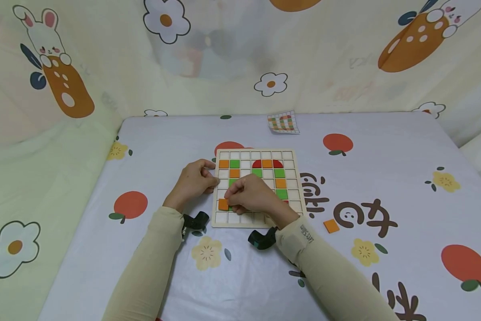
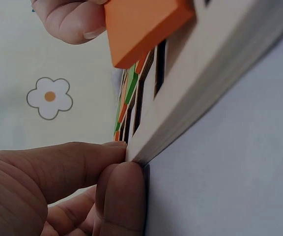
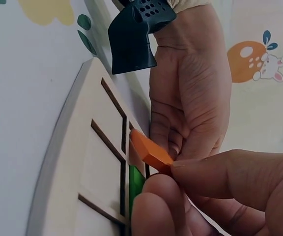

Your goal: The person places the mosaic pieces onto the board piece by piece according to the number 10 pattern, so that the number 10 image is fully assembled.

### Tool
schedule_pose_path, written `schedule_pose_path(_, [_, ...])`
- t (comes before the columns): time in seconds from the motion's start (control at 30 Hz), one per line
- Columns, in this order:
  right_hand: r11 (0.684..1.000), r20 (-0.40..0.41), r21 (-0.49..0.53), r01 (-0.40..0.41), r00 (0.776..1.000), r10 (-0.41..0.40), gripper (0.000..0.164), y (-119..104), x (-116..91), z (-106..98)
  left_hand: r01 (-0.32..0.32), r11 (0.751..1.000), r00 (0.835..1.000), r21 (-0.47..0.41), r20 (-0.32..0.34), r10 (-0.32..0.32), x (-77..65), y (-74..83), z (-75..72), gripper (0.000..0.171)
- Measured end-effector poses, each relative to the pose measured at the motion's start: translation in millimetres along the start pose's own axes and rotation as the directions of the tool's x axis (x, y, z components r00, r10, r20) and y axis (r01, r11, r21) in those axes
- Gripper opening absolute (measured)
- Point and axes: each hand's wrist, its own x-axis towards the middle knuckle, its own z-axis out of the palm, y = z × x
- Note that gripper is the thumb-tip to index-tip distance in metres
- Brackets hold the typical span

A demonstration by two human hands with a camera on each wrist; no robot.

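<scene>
A wooden grid board [image 1: 256, 150] lies on the table, with orange and green square tiles and red rounded pieces in several cells. My left hand [image 1: 191, 183] holds the board's left edge, thumb and fingers pinching its rim in the left wrist view. Over the lower left cells, my right hand [image 1: 253, 194] pinches an orange square tile [image 3: 151, 151] between thumb and fingers. That tile sits tilted against the grid, at the leftmost column. Beside it, a green tile [image 3: 135, 189] rests in a cell. The right hand hides part of the lower middle cells.
A loose orange tile [image 1: 331, 226] lies right of the board. Toward the back edge is a small printed pattern card [image 1: 283, 123]. The tablecloth [image 1: 152, 249] has fruit and flower prints, and a patterned curtain [image 1: 116, 58] hangs behind and to the left.
</scene>
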Motion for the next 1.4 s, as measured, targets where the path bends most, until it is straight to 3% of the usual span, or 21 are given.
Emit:
schedule_pose_path(0.47, [0.999,-0.014,-0.040,0.022,1.000,-0.023,0.006,0,-1,1,-0.008,1.000,1.000,0.008,0.002,0.008,-0.7,0.6,-1.2,0.043])
schedule_pose_path(0.77, [0.968,-0.007,-0.233,0.092,0.995,-0.096,0.010,-1,1,4,0.002,1.000,1.000,0.011,0.001,-0.002,-0.7,1.8,-0.9,0.042])
schedule_pose_path(0.93, [0.975,-0.011,-0.192,0.109,0.994,-0.113,0.010,1,-3,1,0.002,1.000,1.000,0.012,0.000,-0.002,-0.7,1.6,-0.7,0.042])
schedule_pose_path(1.13, [0.965,-0.068,-0.187,0.181,0.978,-0.197,0.013,8,-24,-16,0.014,1.000,1.000,0.006,0.000,-0.014,0.1,0.3,0.3,0.042])
schedule_pose_path(1.4, [0.961,-0.240,-0.245,0.129,0.952,-0.189,0.011,39,-72,-63,0.032,0.999,0.999,-0.012,-0.006,-0.032,-0.4,0.6,1.9,0.042])
